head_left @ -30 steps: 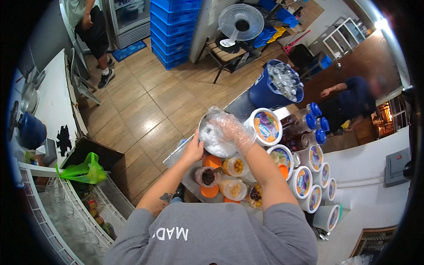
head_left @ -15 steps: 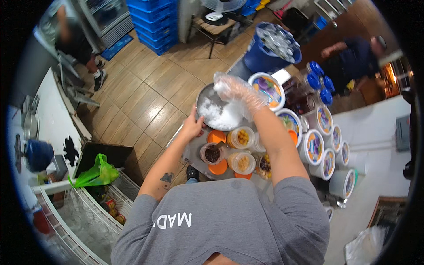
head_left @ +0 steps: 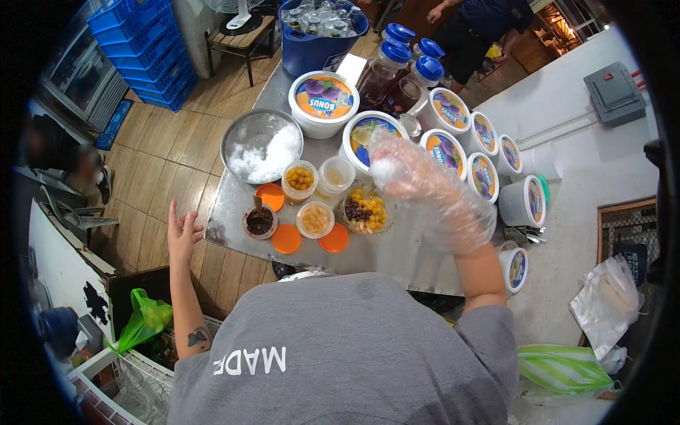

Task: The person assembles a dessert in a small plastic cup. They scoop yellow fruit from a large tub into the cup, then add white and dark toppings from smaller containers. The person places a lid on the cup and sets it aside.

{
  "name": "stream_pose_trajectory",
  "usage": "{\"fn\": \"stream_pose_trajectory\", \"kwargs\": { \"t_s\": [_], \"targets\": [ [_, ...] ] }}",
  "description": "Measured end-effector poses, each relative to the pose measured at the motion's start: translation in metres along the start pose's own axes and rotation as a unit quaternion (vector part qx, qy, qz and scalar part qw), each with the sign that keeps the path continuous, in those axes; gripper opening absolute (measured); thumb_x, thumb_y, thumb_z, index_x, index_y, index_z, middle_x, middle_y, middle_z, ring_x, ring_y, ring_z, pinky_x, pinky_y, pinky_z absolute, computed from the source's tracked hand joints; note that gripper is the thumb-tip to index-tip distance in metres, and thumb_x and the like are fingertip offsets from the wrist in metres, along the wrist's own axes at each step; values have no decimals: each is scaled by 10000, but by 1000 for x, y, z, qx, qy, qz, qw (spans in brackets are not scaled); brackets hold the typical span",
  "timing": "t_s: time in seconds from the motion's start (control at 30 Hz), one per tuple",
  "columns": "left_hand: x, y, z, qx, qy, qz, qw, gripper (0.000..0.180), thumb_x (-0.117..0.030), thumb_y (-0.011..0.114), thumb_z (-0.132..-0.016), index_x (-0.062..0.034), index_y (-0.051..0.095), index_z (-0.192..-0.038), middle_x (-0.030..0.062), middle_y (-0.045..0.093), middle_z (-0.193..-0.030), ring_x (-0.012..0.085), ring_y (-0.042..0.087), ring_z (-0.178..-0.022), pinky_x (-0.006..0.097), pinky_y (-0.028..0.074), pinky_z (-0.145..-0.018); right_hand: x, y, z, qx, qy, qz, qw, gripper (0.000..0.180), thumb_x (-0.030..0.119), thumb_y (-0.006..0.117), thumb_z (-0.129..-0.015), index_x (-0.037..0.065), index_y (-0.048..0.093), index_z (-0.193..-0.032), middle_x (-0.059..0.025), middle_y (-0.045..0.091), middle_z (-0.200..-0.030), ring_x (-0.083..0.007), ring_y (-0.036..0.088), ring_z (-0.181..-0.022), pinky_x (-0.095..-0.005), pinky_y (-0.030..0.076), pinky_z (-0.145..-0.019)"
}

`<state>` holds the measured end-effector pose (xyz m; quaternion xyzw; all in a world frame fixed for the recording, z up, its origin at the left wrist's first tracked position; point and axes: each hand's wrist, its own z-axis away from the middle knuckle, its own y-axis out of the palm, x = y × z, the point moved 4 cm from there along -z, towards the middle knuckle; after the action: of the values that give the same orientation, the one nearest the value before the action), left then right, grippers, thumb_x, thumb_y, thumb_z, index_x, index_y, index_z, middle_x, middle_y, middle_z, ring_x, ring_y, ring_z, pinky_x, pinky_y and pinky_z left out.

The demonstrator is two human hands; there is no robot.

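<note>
My right hand (head_left: 418, 170), in a clear plastic glove, grips a clump of white shaved ice (head_left: 384, 171). It hovers just above and right of a clear bowl (head_left: 365, 212) holding yellow pieces and dark beans. My bare left hand (head_left: 183, 232) is off the table's left edge, fingers spread, holding nothing. A round metal bowl (head_left: 244, 127) with more shaved ice stands at the far left corner. Between them are open tubs: yellow balls (head_left: 299, 178), pale yellow pieces (head_left: 315, 219), a dark mixture with a spoon (head_left: 260, 222), and a pale-looking tub (head_left: 336, 174).
Orange lids (head_left: 286, 239) lie among the tubs on the metal table (head_left: 404, 262). White lidded buckets (head_left: 324, 106) line its far and right sides, near blue-lidded pitchers (head_left: 386, 67). A blue bucket of bottles (head_left: 319, 42) stands behind. Another person (head_left: 485, 28) is at the far right.
My right hand has lifted from the metal bowl and moved right with shaved ice. My left hand has let go of that bowl and drawn back left. The view has shifted right.
</note>
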<state>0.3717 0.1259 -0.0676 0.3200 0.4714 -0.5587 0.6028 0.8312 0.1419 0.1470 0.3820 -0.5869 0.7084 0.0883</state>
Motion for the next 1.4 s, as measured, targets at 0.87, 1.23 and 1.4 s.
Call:
{"fn": "stream_pose_trajectory", "kwargs": {
  "t_s": [0.87, 1.23, 1.4],
  "targets": [
    [-114, 51, 40, 38, 307, -48, 950, 496, -134, 574, -972, -59, 395, -1429, 122, 524, -1233, 148, 552, -947, 280, 458, -839, 51, 70, -160, -223, -100, 277, 929, 309, 108, 640, -764, 16, 635, -1059, -179, 634, -1098, -332, 599, -1025, -415, 479, -900],
    [-201, 276, 142, 293, 458, -2, 839, 466, 24, 573, -908, 23, 448, -1357, 167, 572, -1221, 186, 619, -970, 310, 489, -886, -189, -40, 402, -443, 400, 359, 717, 327, 82, 573, -856, 51, 607, -1180, -206, 669, -1024, -385, 639, -963, -468, 506, -830],
    [-193, 414, 243, 500, 447, -150, 726, 422, 61, 674, -793, -8, 575, -1198, 136, 615, -1134, 203, 651, -910, 313, 519, -816, -246, -32, 530, -444, 478, 422, 629, 217, 78, 586, -819, 31, 650, -1021, -192, 672, -850, -383, 663, -787, -471, 525, -691]
  ]
}}
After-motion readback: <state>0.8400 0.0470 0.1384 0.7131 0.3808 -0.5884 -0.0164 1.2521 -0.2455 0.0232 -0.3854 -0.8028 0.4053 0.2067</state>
